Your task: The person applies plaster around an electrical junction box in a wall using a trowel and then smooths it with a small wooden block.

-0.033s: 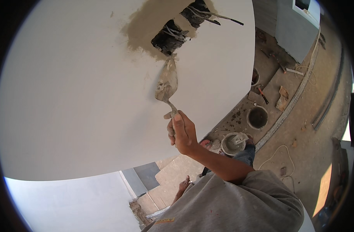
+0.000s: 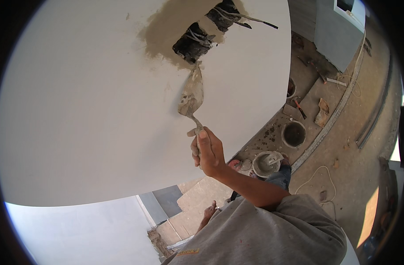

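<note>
My right hand point(image 2: 208, 152) is closed round the handle of a pointed trowel point(image 2: 191, 95) smeared with grey mortar. The blade's tip touches the white wall point(image 2: 96, 115) just below a dark square recess point(image 2: 193, 43) with wires inside. A second recess point(image 2: 223, 17) lies up and to its right, and cables point(image 2: 257, 19) stick out of it. Damp brownish plaster point(image 2: 160, 33) surrounds both holes. Low beside my shirt, my left hand point(image 2: 208, 212) shows only in part; its fingers are too small and half hidden to read.
A bucket of grey mortar point(image 2: 260, 167) stands by my foot, with another bucket point(image 2: 293, 134) beyond. Farther along the floor lie a hammer with an orange handle point(image 2: 300, 108), torn brown paper point(image 2: 322, 112) and a loose pale cord point(image 2: 330, 181). Mortar crumbs point(image 2: 271, 131) dot the floor.
The trowel blade has shifted very slightly to the right against the wall. Everything else looks the same.
</note>
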Motion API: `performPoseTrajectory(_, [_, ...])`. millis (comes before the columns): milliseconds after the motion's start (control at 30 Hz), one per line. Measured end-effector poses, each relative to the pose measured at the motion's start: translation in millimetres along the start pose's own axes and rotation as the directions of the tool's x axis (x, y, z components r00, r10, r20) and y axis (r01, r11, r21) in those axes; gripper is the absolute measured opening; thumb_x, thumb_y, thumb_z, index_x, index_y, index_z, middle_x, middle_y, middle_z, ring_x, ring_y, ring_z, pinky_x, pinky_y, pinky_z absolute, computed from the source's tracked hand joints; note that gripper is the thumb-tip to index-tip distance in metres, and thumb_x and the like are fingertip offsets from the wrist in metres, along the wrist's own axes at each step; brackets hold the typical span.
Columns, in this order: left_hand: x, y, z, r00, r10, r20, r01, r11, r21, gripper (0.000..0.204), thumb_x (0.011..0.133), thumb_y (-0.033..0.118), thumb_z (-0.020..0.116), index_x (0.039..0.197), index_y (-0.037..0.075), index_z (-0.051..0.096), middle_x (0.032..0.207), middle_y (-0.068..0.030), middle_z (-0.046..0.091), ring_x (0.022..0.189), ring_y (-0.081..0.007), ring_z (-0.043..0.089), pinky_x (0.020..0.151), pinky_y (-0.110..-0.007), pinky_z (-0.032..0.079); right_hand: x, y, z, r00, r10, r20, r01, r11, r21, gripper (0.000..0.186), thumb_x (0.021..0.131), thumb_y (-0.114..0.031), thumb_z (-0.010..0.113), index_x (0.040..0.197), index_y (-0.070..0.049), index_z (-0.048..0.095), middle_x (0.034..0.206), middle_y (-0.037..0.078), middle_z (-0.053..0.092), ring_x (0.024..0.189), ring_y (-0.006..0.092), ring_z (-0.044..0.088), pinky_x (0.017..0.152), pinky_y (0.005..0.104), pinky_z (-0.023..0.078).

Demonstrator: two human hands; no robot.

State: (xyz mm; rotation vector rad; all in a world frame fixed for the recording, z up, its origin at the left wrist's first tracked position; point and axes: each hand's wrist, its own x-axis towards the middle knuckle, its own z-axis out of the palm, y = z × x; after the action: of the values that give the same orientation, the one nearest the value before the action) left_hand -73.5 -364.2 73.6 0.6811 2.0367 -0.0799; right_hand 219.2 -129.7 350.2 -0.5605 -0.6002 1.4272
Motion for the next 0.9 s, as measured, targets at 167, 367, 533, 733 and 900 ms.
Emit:
performPoseTrajectory(167, [-3, 6, 1, 1.000, 0.027, -0.002, -0.027, 1.000, -0.007, 0.090, 0.090, 0.074, 0.047, 0.126, -0.007, 0.061, 0.115, -0.0182, 0.070, 0.113, -0.0242, 0.064, 0.099, -0.036, 0.047, -18, 6, -4, 1.000, 0.019, 0.000, -0.019, 0.999, -0.045, 0.060, 0.105, -0.051, 0.030, 0.110, 0.004, 0.053, 0.064, 0.001, 0.046, 0.045, 0.0064, 0.042, 0.041, 0.0232, 0.038])
performPoseTrajectory(367, [-14, 13, 4, 0.999, 0.049, 0.006, -0.049, 0.999, -0.011, 0.090, 0.090, 0.074, 0.046, 0.128, -0.006, 0.060, 0.117, -0.0195, 0.069, 0.116, -0.0254, 0.063, 0.101, -0.036, 0.046, -6, -8, -4, 0.993, -0.110, 0.046, 0.114, 0.989, -0.098, 0.059, 0.106, -0.050, 0.030, 0.110, 0.004, 0.053, 0.064, 0.001, 0.046, 0.044, 0.0065, 0.042, 0.040, 0.0235, 0.038])
performPoseTrajectory(533, [1, -2, 4, 0.997, 0.072, 0.000, -0.072, 0.997, 0.031, 0.094, 0.087, 0.078, 0.045, 0.127, -0.005, 0.062, 0.118, -0.0197, 0.068, 0.117, -0.0264, 0.062, 0.101, -0.037, 0.045, -3, -12, -3, 1.000, -0.008, 0.001, 0.008, 1.000, -0.014, 0.058, 0.106, -0.049, 0.030, 0.109, 0.004, 0.053, 0.064, 0.001, 0.046, 0.044, 0.0075, 0.043, 0.040, 0.0241, 0.038])
performPoseTrajectory(733, [14, -11, 3, 0.999, 0.044, -0.013, -0.044, 0.999, 0.000, 0.093, 0.087, 0.077, 0.047, 0.125, -0.006, 0.062, 0.117, -0.0182, 0.069, 0.114, -0.0258, 0.063, 0.100, -0.036, 0.046, -10, 2, -1, 1.000, 0.011, -0.018, -0.010, 1.000, 0.017, 0.057, 0.106, -0.049, 0.030, 0.109, 0.003, 0.053, 0.064, 0.002, 0.046, 0.044, 0.0079, 0.044, 0.041, 0.0246, 0.039])
performPoseTrajectory(900, [-7, 20, 4, 1.000, 0.019, 0.018, -0.019, 1.000, 0.014, 0.091, 0.088, 0.076, 0.048, 0.125, -0.006, 0.062, 0.115, -0.0169, 0.071, 0.112, -0.0238, 0.064, 0.099, -0.034, 0.047, -1, -4, -6, 0.995, -0.093, 0.028, 0.095, 0.994, -0.055, 0.057, 0.106, -0.048, 0.030, 0.109, 0.004, 0.053, 0.064, 0.002, 0.046, 0.044, 0.0076, 0.044, 0.041, 0.0246, 0.040])
